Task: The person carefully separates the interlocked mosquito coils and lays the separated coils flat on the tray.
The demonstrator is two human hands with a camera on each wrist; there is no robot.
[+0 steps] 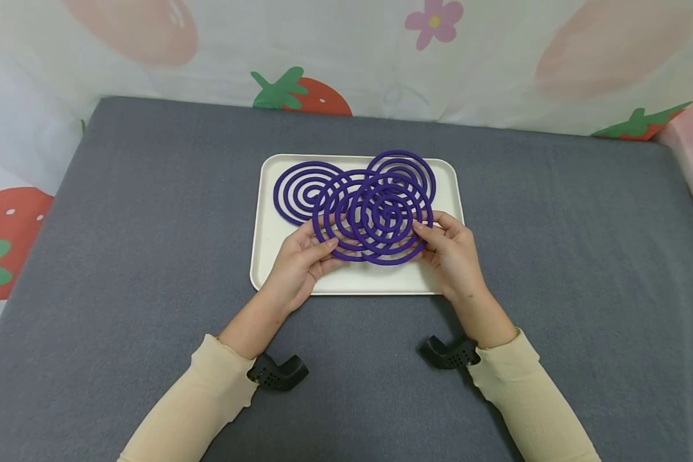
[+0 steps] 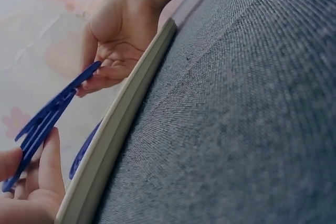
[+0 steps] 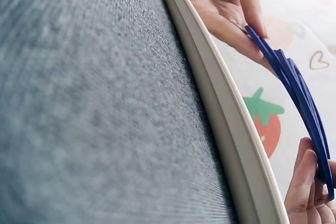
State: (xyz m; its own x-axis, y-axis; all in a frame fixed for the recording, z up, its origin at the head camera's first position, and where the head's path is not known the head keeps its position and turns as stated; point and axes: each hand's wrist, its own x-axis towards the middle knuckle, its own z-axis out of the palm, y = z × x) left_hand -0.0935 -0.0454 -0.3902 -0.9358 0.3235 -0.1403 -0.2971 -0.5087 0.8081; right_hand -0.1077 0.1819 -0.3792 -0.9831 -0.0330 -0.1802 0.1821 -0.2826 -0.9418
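Note:
My left hand (image 1: 300, 260) pinches the left edge of a purple spiral coil (image 1: 315, 224), which looks like a mosquito coil. A second such coil (image 1: 388, 262) overlaps it on the right, and my right hand (image 1: 456, 253) pinches that one near its edge. In the wrist views the held coils (image 3: 299, 93) are a thin slanted stack, raised above the tray, with thumbs on top and fingers beneath. On the cream tray (image 1: 375, 282) lies another purple coil (image 1: 276, 192) at the left; one more coil (image 1: 398, 153) sits at the back right, partly hidden behind the held pair.
The rectangular tray has a low raised rim (image 2: 123, 98) and stands on a grey cloth-covered table (image 1: 150, 256). Behind the table hangs a white curtain (image 1: 485, 64) printed with strawberries and flowers. Black wrist devices (image 1: 277, 373) stick out from both sleeves.

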